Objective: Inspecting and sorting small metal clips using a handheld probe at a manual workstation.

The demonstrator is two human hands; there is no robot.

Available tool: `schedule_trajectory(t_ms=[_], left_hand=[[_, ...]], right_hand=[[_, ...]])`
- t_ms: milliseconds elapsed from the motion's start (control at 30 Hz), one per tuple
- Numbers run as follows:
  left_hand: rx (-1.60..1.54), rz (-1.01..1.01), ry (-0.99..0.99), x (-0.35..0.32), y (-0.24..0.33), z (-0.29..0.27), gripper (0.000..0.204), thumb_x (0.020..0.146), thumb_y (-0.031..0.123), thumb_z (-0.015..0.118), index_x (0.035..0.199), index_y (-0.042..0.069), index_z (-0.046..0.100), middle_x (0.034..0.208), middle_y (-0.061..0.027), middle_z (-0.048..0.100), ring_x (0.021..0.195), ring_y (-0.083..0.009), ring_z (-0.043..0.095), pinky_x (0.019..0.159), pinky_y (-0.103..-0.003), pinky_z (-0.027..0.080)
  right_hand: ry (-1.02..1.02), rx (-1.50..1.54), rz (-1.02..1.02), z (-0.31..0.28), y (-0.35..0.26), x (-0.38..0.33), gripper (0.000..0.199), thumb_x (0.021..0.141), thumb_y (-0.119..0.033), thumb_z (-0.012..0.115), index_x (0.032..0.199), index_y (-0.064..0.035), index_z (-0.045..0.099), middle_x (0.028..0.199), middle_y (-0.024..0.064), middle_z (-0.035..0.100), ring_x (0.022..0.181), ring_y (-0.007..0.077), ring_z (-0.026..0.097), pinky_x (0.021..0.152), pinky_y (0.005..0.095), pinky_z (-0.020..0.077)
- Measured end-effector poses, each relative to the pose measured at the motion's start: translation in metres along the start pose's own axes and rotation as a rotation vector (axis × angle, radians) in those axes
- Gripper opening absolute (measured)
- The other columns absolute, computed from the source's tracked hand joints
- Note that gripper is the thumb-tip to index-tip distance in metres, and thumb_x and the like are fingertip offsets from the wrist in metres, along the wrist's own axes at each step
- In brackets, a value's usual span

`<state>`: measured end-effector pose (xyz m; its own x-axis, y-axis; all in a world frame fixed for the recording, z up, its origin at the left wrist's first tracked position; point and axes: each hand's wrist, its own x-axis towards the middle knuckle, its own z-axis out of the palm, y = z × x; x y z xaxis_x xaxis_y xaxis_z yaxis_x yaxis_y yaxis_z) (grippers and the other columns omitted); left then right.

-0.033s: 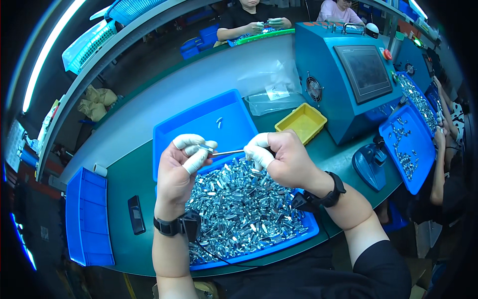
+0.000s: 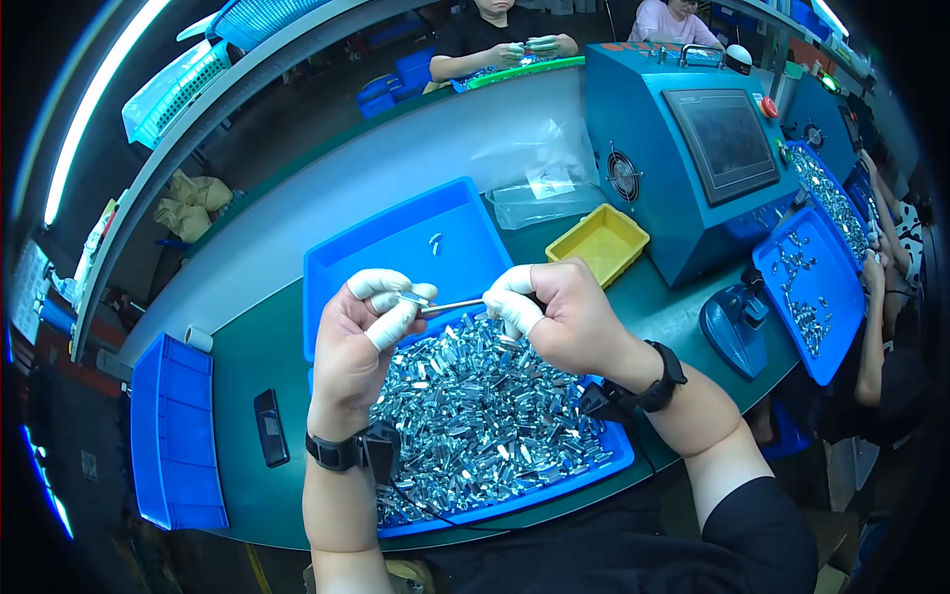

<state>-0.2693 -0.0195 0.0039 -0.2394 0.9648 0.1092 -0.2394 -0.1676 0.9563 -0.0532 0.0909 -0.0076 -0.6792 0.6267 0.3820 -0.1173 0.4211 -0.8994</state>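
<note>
The only viewpoint is the person's own head, where this camera is the left of a side-by-side pair. It looks forward and down across the bench (image 2: 237, 346), close enough that the left hand (image 2: 356, 332) and right hand (image 2: 559, 312) sit large near the centre. Forearms (image 2: 341, 505) enter from below; the teal machine (image 2: 638, 129) stands farther off, a co-worker (image 2: 465, 40) beyond. The fisheye takes in plenty (it even bends the light tube (image 2: 87, 111) at upper left).

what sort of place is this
Most likely a factory workshop: a blue tray heaped with small shiny metal parts, a teal machine with a screen, and a co-worker busy opposite.
</note>
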Motion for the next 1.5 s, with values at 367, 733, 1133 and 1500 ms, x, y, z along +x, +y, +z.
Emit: schedule_trajectory(t_ms=[367,733,1133,1500], left_hand=[[-0.012,0.087,-0.049,0.005,-0.007,0.013,0.019,0.090,-0.003,0.064,0.107,0.001,0.057,0.105,-0.0167,0.069,0.093,-0.0215,0.070,0.076,-0.027,0.059],[0.414,0.107,0.039,-0.005,-0.028,0.043,0.008,0.091,0.007,0.069,0.088,0.002,0.063,0.071,-0.0046,0.067,0.063,-0.0100,0.064,0.054,-0.022,0.048],[0.388,0.209,0.137,0.005,-0.046,0.043,0.007,0.091,0.004,0.068,0.092,-0.001,0.063,0.075,-0.0042,0.066,0.066,-0.0098,0.063,0.057,-0.021,0.049],[0.630,-0.097,0.050,0.023,-0.071,-0.007,0.011,0.094,0.010,0.066,0.088,0.000,0.064,0.071,-0.0029,0.063,0.059,-0.0059,0.056,0.051,-0.022,0.043]], right_hand=[[0.104,0.054,-0.013,-0.003,0.012,0.002,0.010,0.087,-0.003,0.062,0.084,0.0028,0.070,0.066,0.0100,0.066,0.055,0.0139,0.058,0.050,0.0293,0.0439],[-0.042,-0.106,-0.192,-0.005,0.018,-0.002,0.016,0.091,-0.008,0.064,0.078,0.0010,0.068,0.067,0.0038,0.065,0.056,0.0078,0.057,0.051,0.0241,0.0425],[-0.165,0.324,0.302,0.001,0.054,0.007,0.025,0.093,-0.015,0.063,0.073,-0.0010,0.069,0.059,0.0007,0.061,0.051,0.0050,0.051,0.048,0.0245,0.0382],[-0.148,0.092,0.263,0.017,0.094,0.011,0.024,0.097,-0.017,0.061,0.079,-0.0016,0.067,0.065,-0.0013,0.060,0.057,0.0050,0.053,0.052,0.0232,0.0404]])
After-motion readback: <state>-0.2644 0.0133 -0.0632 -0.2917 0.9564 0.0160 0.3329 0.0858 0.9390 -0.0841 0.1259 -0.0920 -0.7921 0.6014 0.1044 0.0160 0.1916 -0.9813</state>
